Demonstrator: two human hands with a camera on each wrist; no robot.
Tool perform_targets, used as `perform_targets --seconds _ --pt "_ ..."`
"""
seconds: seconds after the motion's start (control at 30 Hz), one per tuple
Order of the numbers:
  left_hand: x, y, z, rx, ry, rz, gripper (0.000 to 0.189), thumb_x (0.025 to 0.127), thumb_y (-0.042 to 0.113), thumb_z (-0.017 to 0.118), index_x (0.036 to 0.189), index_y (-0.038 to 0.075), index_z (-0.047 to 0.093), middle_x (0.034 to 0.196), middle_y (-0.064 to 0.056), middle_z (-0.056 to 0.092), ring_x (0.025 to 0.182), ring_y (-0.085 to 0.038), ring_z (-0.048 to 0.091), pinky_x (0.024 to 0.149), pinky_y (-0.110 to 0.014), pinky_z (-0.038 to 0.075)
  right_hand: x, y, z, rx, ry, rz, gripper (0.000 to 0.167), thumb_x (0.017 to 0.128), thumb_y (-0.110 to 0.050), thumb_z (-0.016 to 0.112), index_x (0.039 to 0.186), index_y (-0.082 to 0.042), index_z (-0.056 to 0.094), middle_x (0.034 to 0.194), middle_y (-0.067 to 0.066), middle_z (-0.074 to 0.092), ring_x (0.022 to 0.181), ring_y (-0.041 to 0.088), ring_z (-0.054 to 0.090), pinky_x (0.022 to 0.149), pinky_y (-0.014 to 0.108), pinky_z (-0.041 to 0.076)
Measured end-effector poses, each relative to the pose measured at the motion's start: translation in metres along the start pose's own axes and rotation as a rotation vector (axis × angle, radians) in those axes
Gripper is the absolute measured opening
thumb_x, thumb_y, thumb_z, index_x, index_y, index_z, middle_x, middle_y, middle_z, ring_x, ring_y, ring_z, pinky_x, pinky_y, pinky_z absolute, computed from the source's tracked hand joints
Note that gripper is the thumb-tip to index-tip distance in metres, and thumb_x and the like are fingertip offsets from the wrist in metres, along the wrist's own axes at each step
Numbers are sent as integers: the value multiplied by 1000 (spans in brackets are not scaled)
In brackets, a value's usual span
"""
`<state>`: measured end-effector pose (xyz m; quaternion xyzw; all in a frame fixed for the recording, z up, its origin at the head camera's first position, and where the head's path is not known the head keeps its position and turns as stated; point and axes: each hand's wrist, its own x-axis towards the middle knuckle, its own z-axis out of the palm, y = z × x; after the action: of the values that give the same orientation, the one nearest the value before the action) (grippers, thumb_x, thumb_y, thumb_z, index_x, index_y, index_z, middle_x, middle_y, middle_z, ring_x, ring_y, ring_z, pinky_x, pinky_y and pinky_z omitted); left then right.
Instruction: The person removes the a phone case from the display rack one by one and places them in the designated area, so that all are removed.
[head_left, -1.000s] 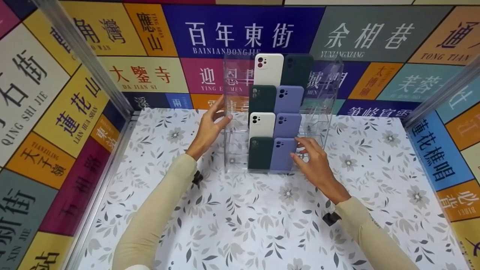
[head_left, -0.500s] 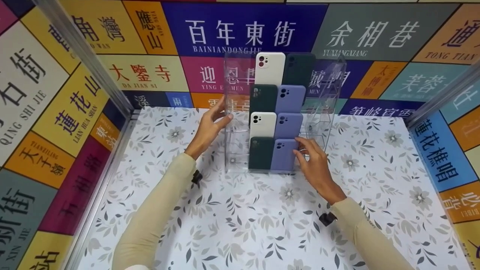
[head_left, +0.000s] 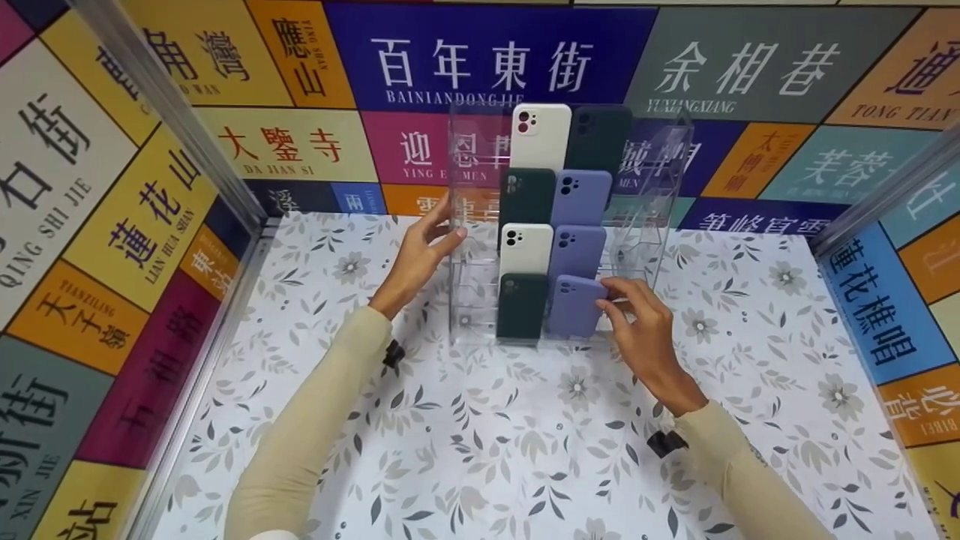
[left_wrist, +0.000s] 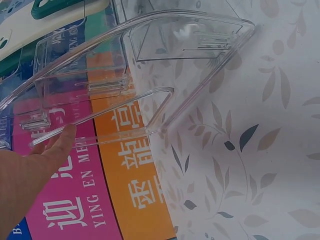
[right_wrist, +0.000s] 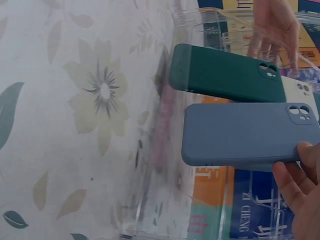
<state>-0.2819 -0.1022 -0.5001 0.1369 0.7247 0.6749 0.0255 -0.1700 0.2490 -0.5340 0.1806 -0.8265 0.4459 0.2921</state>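
Note:
My right hand (head_left: pixel 645 330) pinches the right edge of a purple phone case (head_left: pixel 576 309) between thumb and fingers. The case looks slightly tilted at the bottom right of a clear plastic display stand (head_left: pixel 469 330). In the right wrist view this phone case (right_wrist: pixel 245 134) looks blue-grey, lifted in front of a dark green phone case (right_wrist: pixel 225 75). My left hand (head_left: pixel 420 251) holds the stand's left side. In the left wrist view its fingers (left_wrist: pixel 64 140) are at the edge of the clear side panel (left_wrist: pixel 170 40); part of the left hand is out of frame.
Above stand white phone cases (head_left: pixel 540 139), further dark green phone cases (head_left: pixel 600 139) and purple phone cases (head_left: pixel 581 196) in stepped rows. The table carries a leaf-patterned white cloth (head_left: pixel 480 450). Colourful sign-covered walls (head_left: pixel 491 56) rise behind and at both sides.
The lower-right purple phone case has come away from its neighbour, shifting slightly right and tilting, with my right hand moving along. My left hand stays at the stand's side.

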Motion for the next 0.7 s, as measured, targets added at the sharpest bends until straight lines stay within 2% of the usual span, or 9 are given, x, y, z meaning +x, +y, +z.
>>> perform_targets --seconds 0.3,0.57,0.7 --pt "-1 1 2 16 9 7 73 111 22 67 175 23 32 167 -16 51 139 -31 60 116 -50 53 -6 -20 2 34 0 -15 33 89 13 83 120 2 78 105 14 75 94 31 75 85 11 57" --pt "-2 0 4 22 29 -9 71 111 24 68 174 22 35 165 -10 55 137 -30 62 115 -48 54 -22 -27 20 90 -79 18 32 91 11 82 121 1 77 107 12 76 96 29 76 84 15 60" --pt "0 1 5 2 31 -10 71 110 21 67 174 19 36 165 -13 54 136 -31 62 115 -49 54 -28 -31 27 111 -110 46 33 91 11 82 122 0 77 108 11 76 97 28 76 84 16 61"
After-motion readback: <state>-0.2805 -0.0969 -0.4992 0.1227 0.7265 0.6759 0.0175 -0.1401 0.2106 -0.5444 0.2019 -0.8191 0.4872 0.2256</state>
